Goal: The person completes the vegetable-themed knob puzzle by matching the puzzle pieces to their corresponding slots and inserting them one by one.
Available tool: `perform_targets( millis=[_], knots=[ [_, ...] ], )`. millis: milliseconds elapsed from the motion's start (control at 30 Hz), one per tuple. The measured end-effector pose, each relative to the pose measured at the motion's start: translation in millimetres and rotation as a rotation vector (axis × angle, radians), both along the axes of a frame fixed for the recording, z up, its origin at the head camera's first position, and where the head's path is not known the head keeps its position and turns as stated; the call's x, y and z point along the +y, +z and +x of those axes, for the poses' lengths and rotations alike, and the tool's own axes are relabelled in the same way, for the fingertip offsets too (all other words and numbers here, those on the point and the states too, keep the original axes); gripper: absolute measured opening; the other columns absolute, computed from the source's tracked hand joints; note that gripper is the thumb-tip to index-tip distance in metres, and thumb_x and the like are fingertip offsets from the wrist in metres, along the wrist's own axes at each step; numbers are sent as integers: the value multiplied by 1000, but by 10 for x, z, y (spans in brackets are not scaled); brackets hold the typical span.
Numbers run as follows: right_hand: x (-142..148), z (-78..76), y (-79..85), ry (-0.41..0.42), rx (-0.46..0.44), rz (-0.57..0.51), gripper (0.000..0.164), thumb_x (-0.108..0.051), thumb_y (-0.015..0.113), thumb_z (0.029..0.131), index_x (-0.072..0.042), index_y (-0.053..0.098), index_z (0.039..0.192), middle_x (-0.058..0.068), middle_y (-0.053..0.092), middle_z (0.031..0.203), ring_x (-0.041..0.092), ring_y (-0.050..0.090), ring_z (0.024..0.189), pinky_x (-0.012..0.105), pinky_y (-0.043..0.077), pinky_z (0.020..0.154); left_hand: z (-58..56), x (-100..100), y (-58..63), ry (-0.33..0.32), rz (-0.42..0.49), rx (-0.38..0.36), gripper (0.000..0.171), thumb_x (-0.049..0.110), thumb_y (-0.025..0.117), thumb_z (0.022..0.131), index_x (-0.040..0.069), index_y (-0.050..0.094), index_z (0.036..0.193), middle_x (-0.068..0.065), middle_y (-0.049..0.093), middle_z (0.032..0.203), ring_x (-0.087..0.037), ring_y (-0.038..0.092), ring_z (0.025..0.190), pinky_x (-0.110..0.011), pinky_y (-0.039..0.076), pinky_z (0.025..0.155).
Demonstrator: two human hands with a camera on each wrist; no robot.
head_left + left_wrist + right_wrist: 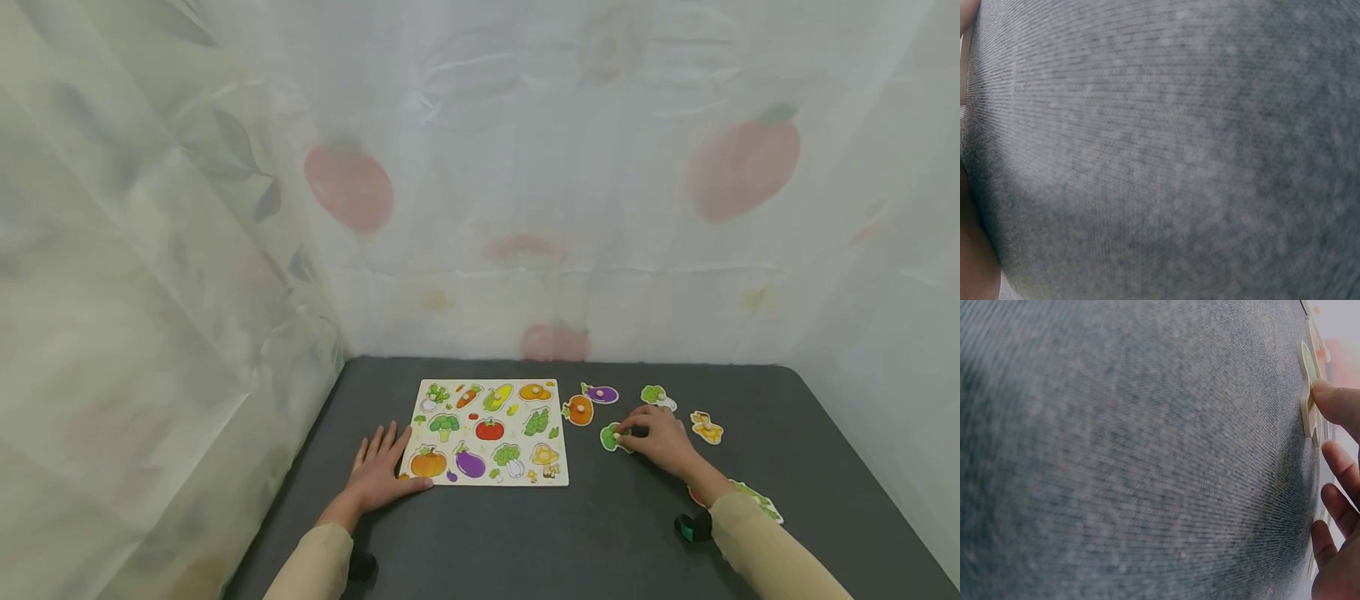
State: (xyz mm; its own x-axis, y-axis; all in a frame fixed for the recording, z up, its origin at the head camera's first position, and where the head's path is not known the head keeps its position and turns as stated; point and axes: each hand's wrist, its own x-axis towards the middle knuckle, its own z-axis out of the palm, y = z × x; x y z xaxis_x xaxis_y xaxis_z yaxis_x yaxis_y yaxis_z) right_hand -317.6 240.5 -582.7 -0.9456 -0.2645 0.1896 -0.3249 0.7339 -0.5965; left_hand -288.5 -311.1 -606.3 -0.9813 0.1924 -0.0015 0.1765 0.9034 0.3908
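A pale board [487, 450] bearing brightly coloured vegetables in three rows lies flat on the dark grey tabletop [517, 537]. The left hand [382, 477] rests with its fingers spread at the board's left side, the index fingertip touching that edge and the thumb stretched across the near left corner. Right of the board, the right hand [663, 442] pinches a green vegetable piece [611, 438] between thumb and forefinger; the right wrist view shows its other fingers loosely bent and apart. Whether this piece is raised slightly from the tabletop, I cannot tell. Around it lie other loose cut-outs: an orange pumpkin piece [580, 410] near the board's right edge, a purple eggplant piece [602, 395] just beyond it, a green-and-white leafy piece [654, 395] behind the right hand, and a yellow piece [707, 428] farther right. Beside the right forearm, a green piece [761, 502] and a red piece [695, 497] show only partly past the beige sleeve [768, 546]. A whitish curtain [450, 292] printed with faded red fruit hangs behind the tabletop.
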Motion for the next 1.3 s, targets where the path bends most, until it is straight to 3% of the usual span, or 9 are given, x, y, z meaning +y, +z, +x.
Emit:
perform_targets(
  millis=[333, 667, 900, 1100, 1300],
  knots=[
    [-10, -15, -7, 10, 41, 39, 5, -35, 80, 90, -31, 78, 93, 1, 64, 111, 36, 53, 113, 65, 37, 91, 7, 5, 4, 6, 6, -5, 124, 88, 64, 71, 18, 23, 165, -17, 14, 170, -42, 4, 155, -62, -4, 120],
    [-247, -103, 172, 12, 85, -2, 6, -28, 82, 89, -25, 77, 90, 7, 64, 112, 35, 54, 110, 62, 40, 95, 37, 14, 37, 0, 3, -9, 122, 86, 65, 74, 17, 23, 165, -18, 14, 169, -42, 4, 155, -63, -4, 120],
    [-650, -213, 245, 27, 110, -54, 7, -29, 80, 91, -23, 77, 92, 9, 65, 118, 41, 47, 122, 67, 34, 101, 42, 44, 94, -4, -7, -19, 121, 84, 65, 75, 17, 21, 166, -18, 12, 170, -42, 3, 155, -62, -5, 121],
    [-1125, -271, 352, 90, 82, -106, 7, -33, 79, 92, -26, 78, 93, 2, 64, 114, 35, 48, 122, 61, 37, 102, 41, 43, 98, -2, -19, -31, 121, 85, 64, 75, 19, 19, 166, -16, 11, 170, -41, 2, 155, -61, -5, 121],
    [-1574, -329, 375, 96, 30, -107, 6, -37, 78, 92, -31, 77, 91, -4, 64, 115, 31, 46, 126, 57, 37, 105, 75, 58, 114, -8, 10, -8, 120, 82, 66, 76, 15, 22, 165, -20, 13, 169, -44, 3, 154, -64, -5, 120]
  ],
)
